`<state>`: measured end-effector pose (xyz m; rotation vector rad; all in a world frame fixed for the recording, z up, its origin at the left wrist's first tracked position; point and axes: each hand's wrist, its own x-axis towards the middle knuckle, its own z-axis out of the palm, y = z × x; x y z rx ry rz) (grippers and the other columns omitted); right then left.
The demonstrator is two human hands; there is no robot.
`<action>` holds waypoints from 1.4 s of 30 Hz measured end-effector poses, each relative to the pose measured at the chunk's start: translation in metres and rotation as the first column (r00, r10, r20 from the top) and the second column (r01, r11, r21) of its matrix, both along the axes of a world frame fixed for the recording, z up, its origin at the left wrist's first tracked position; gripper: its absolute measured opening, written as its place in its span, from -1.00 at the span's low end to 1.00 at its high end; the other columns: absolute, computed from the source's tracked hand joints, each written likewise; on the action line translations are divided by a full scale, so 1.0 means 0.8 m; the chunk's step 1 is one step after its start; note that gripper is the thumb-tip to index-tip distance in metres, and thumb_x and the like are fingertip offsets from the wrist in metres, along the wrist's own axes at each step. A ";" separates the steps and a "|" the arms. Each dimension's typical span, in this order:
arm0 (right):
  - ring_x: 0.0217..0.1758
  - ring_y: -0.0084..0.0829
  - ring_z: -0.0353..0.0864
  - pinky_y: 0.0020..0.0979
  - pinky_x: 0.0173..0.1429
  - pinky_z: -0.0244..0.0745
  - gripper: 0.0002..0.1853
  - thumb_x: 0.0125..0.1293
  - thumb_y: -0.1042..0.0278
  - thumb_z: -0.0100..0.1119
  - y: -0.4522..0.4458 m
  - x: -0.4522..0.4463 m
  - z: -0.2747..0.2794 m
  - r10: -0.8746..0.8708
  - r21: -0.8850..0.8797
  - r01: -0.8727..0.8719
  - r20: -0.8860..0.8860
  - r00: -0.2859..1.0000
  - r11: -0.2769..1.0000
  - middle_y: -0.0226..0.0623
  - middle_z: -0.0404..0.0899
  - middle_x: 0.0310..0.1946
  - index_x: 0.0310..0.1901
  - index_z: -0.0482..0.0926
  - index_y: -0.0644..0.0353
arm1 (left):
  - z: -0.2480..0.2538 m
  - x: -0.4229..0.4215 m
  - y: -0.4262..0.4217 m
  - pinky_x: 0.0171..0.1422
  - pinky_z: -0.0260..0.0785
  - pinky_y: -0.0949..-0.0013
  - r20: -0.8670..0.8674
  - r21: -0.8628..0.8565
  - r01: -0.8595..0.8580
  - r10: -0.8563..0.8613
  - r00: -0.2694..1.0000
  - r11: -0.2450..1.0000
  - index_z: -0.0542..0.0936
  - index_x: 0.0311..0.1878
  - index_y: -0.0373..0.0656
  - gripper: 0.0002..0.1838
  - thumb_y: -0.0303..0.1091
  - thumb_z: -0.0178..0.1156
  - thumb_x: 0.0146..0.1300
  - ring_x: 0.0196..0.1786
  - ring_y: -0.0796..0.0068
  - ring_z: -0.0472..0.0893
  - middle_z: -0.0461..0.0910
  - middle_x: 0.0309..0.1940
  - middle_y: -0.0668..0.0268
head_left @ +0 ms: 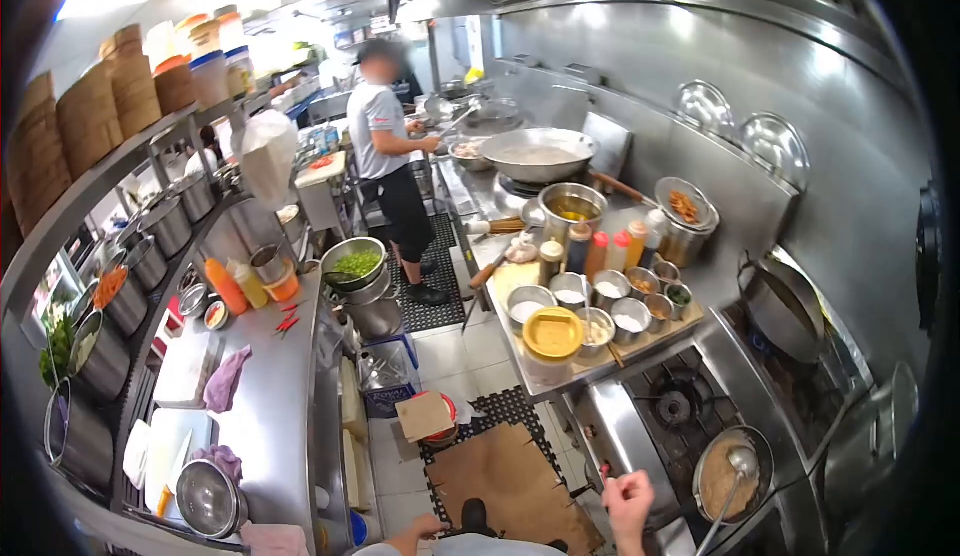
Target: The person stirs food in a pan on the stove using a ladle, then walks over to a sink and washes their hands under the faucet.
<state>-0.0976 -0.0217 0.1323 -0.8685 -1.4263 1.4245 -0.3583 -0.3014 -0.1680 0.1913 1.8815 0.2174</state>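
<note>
Steel counters (270, 386) are running along the left of the kitchen, facing a steel wall and stove (627, 446) on the right. On the stove, just beside the right hand (628, 501), a pan (760, 446) is holding something pale brown, and a ladle (742, 460) is resting in it. The right hand is curling its fingers inward; whether it is gripping anything, I cannot tell. The left hand (425, 528) is showing only partly at the bottom edge, so its grip cannot be told either.

Beyond the stove, small metal bowls (631, 316) are holding white and brown ingredients, clustering around a yellow-lidded tub (553, 334). Squeeze bottles (597, 253) are standing behind them, near a pot (573, 211) of amber liquid. Orange-brown pieces are lying in a strainer (685, 204), while a wide wok (540, 153) is holding pale, cloudy liquid near a co-worker (380, 121). Across the aisle, a metal bowl (355, 262) is holding chopped greens, and an empty-looking colander (210, 496) is tilting on the left counter.
</note>
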 end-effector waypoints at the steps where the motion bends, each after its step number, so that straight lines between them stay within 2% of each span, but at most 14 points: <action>1: -0.68 -0.69 0.37 -0.63 -0.61 0.23 -0.71 0.12 0.67 0.16 0.006 -0.025 -0.039 0.060 0.214 -0.083 0.113 0.992 0.973 -0.50 0.34 -0.70 -0.54 0.26 0.12 | 0.000 -0.024 -0.006 -0.48 0.44 0.39 -0.017 0.047 0.103 -0.102 0.995 0.994 0.61 -0.35 -0.34 -0.31 0.29 0.14 0.08 -0.57 0.37 0.58 0.61 -0.49 0.11; 5: -0.70 -0.62 0.38 -0.50 -0.55 0.29 -0.73 0.07 0.44 0.28 0.008 -0.117 -0.076 0.156 0.264 -0.310 0.477 0.865 0.913 -0.37 0.41 -0.78 -0.67 0.41 0.24 | 0.016 -0.084 -0.007 -0.47 0.44 0.39 -0.087 0.238 0.002 0.020 0.996 0.971 0.63 -0.37 -0.29 -0.35 0.28 0.15 0.07 -0.60 0.39 0.56 0.60 -0.55 0.15; 8: -0.59 -0.34 0.56 -0.34 -0.46 0.41 -0.61 0.10 0.06 0.25 0.030 -0.087 -0.233 0.427 -0.263 -0.372 0.768 0.477 0.890 -0.24 0.58 -0.65 -0.57 0.60 0.28 | 0.036 -0.101 -0.002 -0.45 0.43 0.40 -0.147 0.197 0.240 -0.214 0.966 0.950 0.62 -0.44 -0.25 -0.45 0.18 0.22 0.06 -0.59 0.43 0.57 0.60 -0.59 0.21; 9: -0.53 -0.30 0.60 -0.28 -0.43 0.44 -0.58 0.09 -0.02 0.22 0.041 -0.053 -0.322 0.413 -0.232 -0.438 0.827 0.382 0.868 -0.20 0.59 -0.62 -0.54 0.62 0.27 | 0.030 -0.110 0.003 -0.44 0.43 0.42 -0.171 0.208 0.206 -0.172 0.970 0.956 0.61 -0.48 -0.22 -0.48 0.16 0.22 0.06 -0.59 0.46 0.57 0.60 -0.61 0.25; 10: -0.49 -0.29 0.62 -0.22 -0.41 0.46 -0.59 0.07 -0.01 0.24 0.043 -0.012 -0.408 0.511 -0.494 -0.134 0.842 0.174 0.859 -0.19 0.61 -0.59 -0.51 0.63 0.27 | 0.032 -0.122 0.010 -0.43 0.42 0.43 -0.201 0.225 0.170 -0.125 0.972 0.960 0.60 -0.51 -0.20 -0.51 0.14 0.23 0.06 -0.58 0.48 0.58 0.60 -0.62 0.28; 12: -0.59 -0.35 0.56 -0.25 -0.53 0.41 -0.51 0.08 -0.11 0.27 0.032 0.057 -0.461 0.566 -0.585 -0.400 0.805 -0.179 0.706 -0.29 0.57 -0.64 -0.54 0.60 0.29 | 0.045 -0.120 0.004 -0.43 0.42 0.42 -0.220 0.361 0.004 0.080 0.972 0.933 0.59 -0.54 -0.18 -0.50 0.14 0.20 0.08 -0.58 0.49 0.58 0.60 -0.63 0.30; 15: -0.58 -0.37 0.56 -0.26 -0.51 0.42 -0.52 0.08 -0.10 0.27 0.069 0.002 -0.411 0.581 -0.598 -0.428 0.792 -0.187 0.678 -0.29 0.58 -0.62 -0.52 0.61 0.28 | 0.038 -0.094 -0.029 -0.42 0.41 0.40 -0.160 0.534 -0.218 0.352 0.922 0.817 0.58 -0.54 -0.15 -0.46 0.20 0.09 0.14 -0.57 0.50 0.58 0.59 -0.65 0.31; 19: -0.57 -0.40 0.56 -0.28 -0.46 0.44 -0.54 0.08 -0.08 0.27 0.106 -0.112 -0.394 0.657 -0.628 -0.434 0.747 -0.102 0.646 -0.29 0.60 -0.60 -0.49 0.62 0.27 | -0.001 -0.079 -0.110 -0.44 0.39 0.37 -0.248 0.391 -0.083 0.192 0.949 0.917 0.60 -0.50 -0.11 -0.53 0.15 0.13 0.13 -0.57 0.45 0.56 0.56 -0.67 0.32; 26: -0.55 -0.45 0.56 -0.32 -0.38 0.48 -0.58 0.09 -0.05 0.28 0.074 -0.186 -0.339 0.809 -0.762 -0.284 0.578 0.108 0.582 -0.29 0.63 -0.55 -0.44 0.63 0.25 | -0.053 -0.050 -0.184 -0.47 0.34 0.39 0.585 0.411 -0.734 0.461 0.667 0.541 0.61 -0.49 -0.13 -0.58 0.08 0.16 0.14 -0.58 0.51 0.50 0.56 -0.64 0.31; 28: -0.58 -0.52 0.52 -0.43 -0.48 0.42 -0.56 0.12 -0.08 0.25 0.053 -0.240 -0.283 0.727 -0.619 -0.519 0.687 0.008 0.590 -0.41 0.54 -0.68 -0.52 0.63 0.23 | -0.056 -0.043 -0.199 -0.47 0.33 0.39 0.759 0.288 -0.869 0.458 0.464 0.402 0.62 -0.48 -0.13 -0.59 0.06 0.17 0.14 -0.59 0.53 0.48 0.56 -0.63 0.31; 30: -0.52 -0.54 0.54 -0.50 -0.40 0.43 -0.62 0.13 -0.03 0.26 0.037 -0.285 -0.251 0.677 -0.549 -0.709 0.723 -0.137 0.443 -0.40 0.59 -0.59 -0.43 0.65 0.19 | -0.048 -0.089 -0.152 -0.50 0.32 0.43 0.420 0.423 -0.487 0.311 0.852 0.764 0.62 -0.43 -0.12 -0.66 -0.01 0.20 0.13 -0.59 0.56 0.48 0.58 -0.59 0.34; 32: -0.41 -0.60 0.56 -0.53 -0.29 0.45 -0.72 0.16 0.09 0.27 0.026 -0.315 -0.281 0.810 -0.304 -0.927 0.587 -0.001 0.219 -0.39 0.64 -0.47 -0.33 0.65 0.15 | -0.042 -0.098 -0.064 -0.51 0.33 0.47 -0.149 0.172 -0.081 0.107 0.983 0.982 0.63 -0.36 -0.11 -0.72 -0.07 0.22 0.14 -0.59 0.59 0.48 0.59 -0.55 0.36; 36: -0.37 -0.67 0.52 -0.55 -0.24 0.44 -0.86 0.20 0.31 0.25 -0.002 -0.390 -0.085 0.951 -0.285 -0.958 0.304 -0.060 0.031 -0.44 0.59 -0.46 -0.31 0.60 0.20 | -0.011 -0.103 0.047 -0.41 0.41 0.34 -0.069 0.455 -0.547 0.640 0.765 0.703 0.64 -0.38 -0.15 -0.56 0.12 0.23 0.07 -0.57 0.44 0.54 0.57 -0.65 0.31; 42: -0.39 -0.68 0.35 -0.58 -0.36 0.27 -0.81 0.14 0.70 0.18 0.041 -0.459 0.136 0.943 0.228 -0.974 -0.327 -0.062 0.015 -0.42 0.37 -0.36 -0.46 0.41 0.19 | -0.019 -0.069 0.155 -0.20 0.45 0.24 -0.331 0.586 -0.221 0.480 0.812 0.780 0.60 -0.38 -0.15 -0.60 0.03 0.32 -0.01 -0.34 0.21 0.61 0.64 -0.41 0.19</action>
